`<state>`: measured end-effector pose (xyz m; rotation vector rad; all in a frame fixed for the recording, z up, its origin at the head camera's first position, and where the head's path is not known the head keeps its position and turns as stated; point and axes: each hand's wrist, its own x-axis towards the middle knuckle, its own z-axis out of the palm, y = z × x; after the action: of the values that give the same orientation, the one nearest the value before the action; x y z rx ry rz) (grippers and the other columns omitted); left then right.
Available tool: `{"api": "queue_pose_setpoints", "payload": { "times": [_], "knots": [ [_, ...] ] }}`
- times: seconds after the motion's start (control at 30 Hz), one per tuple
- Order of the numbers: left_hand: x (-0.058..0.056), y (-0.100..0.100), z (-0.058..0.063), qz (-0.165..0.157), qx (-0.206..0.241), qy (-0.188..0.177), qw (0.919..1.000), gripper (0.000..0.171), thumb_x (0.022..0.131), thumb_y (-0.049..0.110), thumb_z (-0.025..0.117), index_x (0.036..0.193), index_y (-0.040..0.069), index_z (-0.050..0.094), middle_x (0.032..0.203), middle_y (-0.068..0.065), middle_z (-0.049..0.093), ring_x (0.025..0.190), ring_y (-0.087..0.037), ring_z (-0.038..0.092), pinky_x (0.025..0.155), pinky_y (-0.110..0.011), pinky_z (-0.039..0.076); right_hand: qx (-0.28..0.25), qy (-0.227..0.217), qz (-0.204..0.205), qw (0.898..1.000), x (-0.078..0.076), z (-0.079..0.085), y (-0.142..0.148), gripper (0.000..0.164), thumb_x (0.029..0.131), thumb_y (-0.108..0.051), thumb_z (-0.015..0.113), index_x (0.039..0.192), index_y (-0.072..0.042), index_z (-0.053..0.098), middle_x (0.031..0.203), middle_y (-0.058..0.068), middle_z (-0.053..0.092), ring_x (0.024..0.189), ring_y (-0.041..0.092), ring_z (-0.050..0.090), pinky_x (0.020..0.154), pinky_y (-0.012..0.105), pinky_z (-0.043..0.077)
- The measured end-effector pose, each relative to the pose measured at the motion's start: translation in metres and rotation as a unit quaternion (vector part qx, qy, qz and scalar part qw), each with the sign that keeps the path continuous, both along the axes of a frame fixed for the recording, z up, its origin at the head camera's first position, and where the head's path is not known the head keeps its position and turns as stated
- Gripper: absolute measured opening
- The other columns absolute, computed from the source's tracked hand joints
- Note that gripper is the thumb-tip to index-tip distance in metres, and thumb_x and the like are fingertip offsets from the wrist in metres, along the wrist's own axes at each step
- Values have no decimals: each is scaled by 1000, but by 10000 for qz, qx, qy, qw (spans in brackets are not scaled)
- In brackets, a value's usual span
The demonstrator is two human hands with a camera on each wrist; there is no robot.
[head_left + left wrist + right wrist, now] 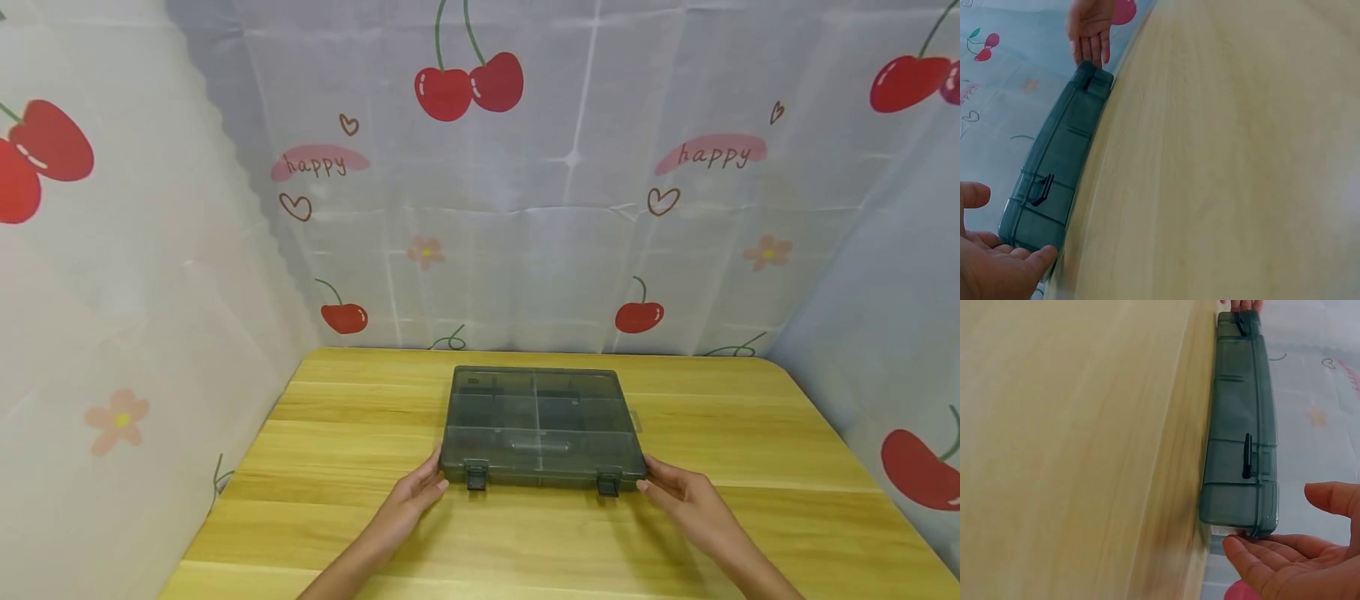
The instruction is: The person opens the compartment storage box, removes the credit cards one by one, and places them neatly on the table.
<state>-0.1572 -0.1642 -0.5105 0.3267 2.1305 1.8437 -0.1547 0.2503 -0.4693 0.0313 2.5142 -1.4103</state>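
Note:
A dark translucent plastic compartment box (pixel 542 425) lies flat on the wooden table, its lid down over dividers. Two black latches, a left latch (pixel 476 477) and a right latch (pixel 608 484), jut from its front side. At the box's front left corner, my left hand (pixel 414 492) touches the side with its fingers, the thumb apart in the left wrist view. My right hand (pixel 686 498) is at the front right corner, fingers extended against the end of the box (pixel 1238 419); its thumb (pixel 1329 495) stands away from the box. Neither hand wraps round the box.
The light wooden table (pixel 360 400) has rounded far corners. Behind it hangs a white curtain (pixel 525 242) printed with cherries, hearts and "happy"; similar cloth (pixel 150 317) covers the left side, and more hangs on the right.

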Motion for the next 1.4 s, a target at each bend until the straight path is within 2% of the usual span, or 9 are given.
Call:
{"api": "queue_pose_setpoints", "payload": {
  "times": [0.3,0.53,0.73,0.9,1.03,1.23,1.4],
  "knots": [
    [4,5,10,204,-267,-43,9994,73,107,37,46,161,7,6,168,-12,-3,152,-44,3,122,-62,10,-346,-43,68,9994,1,6,2,74,101,-38,60,152,9,33,153,30,37,139,45,43,103,49,52],
    [3,6,19,572,-553,241,9965,65,110,46,25,160,6,14,167,-14,9,153,-41,6,122,-61,4,-481,105,-22,9988,3,13,0,68,102,-30,59,152,8,33,152,28,39,136,41,49,102,43,53],
    [0,7,33,568,-593,459,9956,66,110,49,19,161,8,13,167,-11,9,153,-39,5,122,-60,3,-306,358,20,9989,0,26,1,67,103,-33,56,152,8,35,151,28,42,134,40,51,103,45,52],
    [-4,6,43,582,-721,850,9921,62,110,44,25,160,9,14,167,-7,10,154,-35,9,124,-56,7,-161,545,80,9984,-4,39,2,68,103,-37,57,153,4,35,151,26,44,136,40,48,105,46,51],
    [-8,4,48,506,-819,1138,9888,62,110,38,35,160,9,15,167,-3,10,153,-31,12,124,-51,12,-119,642,166,9977,-9,47,3,71,101,-36,59,152,6,34,151,29,42,138,42,45,100,40,55],
    [-12,2,58,399,-992,1318,9855,67,107,38,46,161,16,13,167,8,9,154,-22,10,125,-48,14,101,917,165,9956,-13,55,4,65,102,-31,59,151,6,37,147,29,47,133,41,51,95,38,57],
    [-12,1,65,456,-1100,1365,9835,70,105,40,50,161,21,14,166,8,11,154,-25,14,124,-51,16,378,1015,28,9941,-13,60,4,57,103,-31,58,149,-1,45,143,22,55,126,35,60,96,43,56]
  ]
}}
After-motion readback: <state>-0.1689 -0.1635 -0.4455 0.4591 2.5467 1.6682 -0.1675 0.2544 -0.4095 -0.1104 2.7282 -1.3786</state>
